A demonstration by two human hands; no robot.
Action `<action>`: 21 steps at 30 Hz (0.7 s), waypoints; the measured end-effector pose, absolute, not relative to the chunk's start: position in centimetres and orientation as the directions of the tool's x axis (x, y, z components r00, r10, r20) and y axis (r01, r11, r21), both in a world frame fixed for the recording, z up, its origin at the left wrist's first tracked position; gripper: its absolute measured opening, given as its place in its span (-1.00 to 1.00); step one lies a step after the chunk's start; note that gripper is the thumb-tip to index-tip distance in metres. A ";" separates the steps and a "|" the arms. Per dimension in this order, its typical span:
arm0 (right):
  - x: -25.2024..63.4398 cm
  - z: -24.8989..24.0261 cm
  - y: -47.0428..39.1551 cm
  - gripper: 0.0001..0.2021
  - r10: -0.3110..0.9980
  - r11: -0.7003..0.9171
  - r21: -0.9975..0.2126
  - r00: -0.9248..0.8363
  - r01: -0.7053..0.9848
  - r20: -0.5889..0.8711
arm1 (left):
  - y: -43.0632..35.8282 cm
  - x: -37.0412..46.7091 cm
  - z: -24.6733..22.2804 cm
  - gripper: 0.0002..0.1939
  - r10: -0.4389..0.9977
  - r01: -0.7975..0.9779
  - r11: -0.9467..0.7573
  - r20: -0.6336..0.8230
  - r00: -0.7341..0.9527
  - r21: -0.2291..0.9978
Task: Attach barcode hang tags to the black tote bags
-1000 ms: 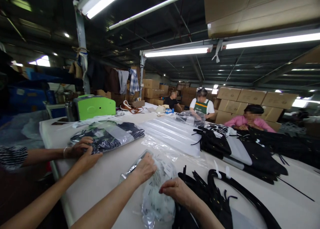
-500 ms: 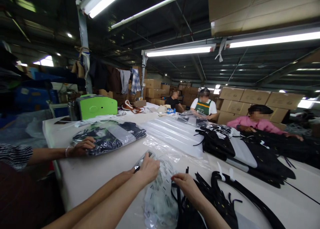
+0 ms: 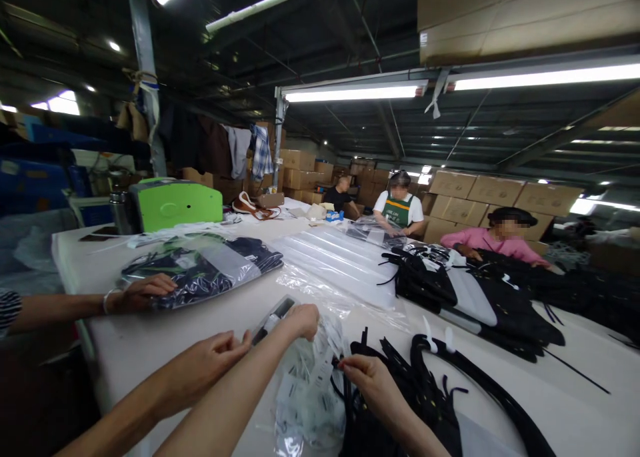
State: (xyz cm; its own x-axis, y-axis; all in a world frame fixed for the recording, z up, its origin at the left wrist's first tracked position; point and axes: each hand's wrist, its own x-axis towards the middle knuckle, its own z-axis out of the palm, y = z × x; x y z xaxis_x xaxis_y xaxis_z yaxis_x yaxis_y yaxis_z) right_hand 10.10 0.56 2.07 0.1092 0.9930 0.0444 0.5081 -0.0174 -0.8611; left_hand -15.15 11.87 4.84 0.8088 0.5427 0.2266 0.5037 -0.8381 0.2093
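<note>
Left hand (image 3: 303,320): Bent over the upper end of the bag of white tags (image 3: 305,404), centre of the frame, with fingers curled in. Turned with fingertips out of view; cannot tell whether gripping anything.
Right hand (image 3: 363,370): Just right of the tags, lower centre. Apparently pinching the black cord (image 3: 336,387) between thumb and fingertips.
Tags: Lying loose and jumbled in clear plastic at lower centre, just beside the black fabric (image 3: 440,410).
Cord handling: Best held lightly near the pinched part, with enough slack to avoid dragging the fabric.
Tag handling: Likely to tangle; better parted slowly, with the heap steadied. Worth keeping slippery plastic clear of the fingertips.
Flat grey object (image 3: 286,305): Just behind the left wrist, partly hidden by it.
Co-worker's hands: Apparently two, from the left; one (image 3: 215,357) with fingers bent, near the left forearm and liable to crowd it, the other (image 3: 145,290) resting on bagged dark goods (image 3: 200,270).
Bench (image 3: 190,324): Carrying clear plastic sheets (image 3: 335,257) mid-frame, a black stack (image 3: 520,317) at right, a green box (image 3: 180,207) at left.
Far side: Occupied by a person in a green apron (image 3: 397,207) and a person in pink (image 3: 505,240).
</note>
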 end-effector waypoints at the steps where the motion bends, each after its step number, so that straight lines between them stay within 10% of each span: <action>1: 10.1 1.9 0.5 -0.70 0.993 -0.022 -0.859 0.114 0.512 0.042 | 12.6 -13.1 5.0 -0.92 0.667 0.626 -0.630 -0.092 0.739 0.459; 8: 9.9 1.1 0.2 -0.69 0.993 -0.026 -0.848 0.109 0.530 0.037 | 17.1 -4.2 4.6 -0.80 0.656 0.726 -0.307 -0.415 0.630 0.616; 21: 7.2 1.1 0.6 -0.73 0.994 -0.085 -0.844 0.101 0.529 -0.037 | 16.7 -5.5 3.6 -0.76 0.722 0.632 -0.094 -0.384 0.575 0.770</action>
State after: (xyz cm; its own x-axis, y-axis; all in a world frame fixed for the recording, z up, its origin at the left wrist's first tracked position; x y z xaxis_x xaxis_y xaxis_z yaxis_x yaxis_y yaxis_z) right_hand 7.21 0.57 1.11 0.1009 0.9942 -0.0374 0.5293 -0.0854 -0.8441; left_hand -5.52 16.72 3.63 0.5750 0.7223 -0.3843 0.6318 -0.0935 0.7695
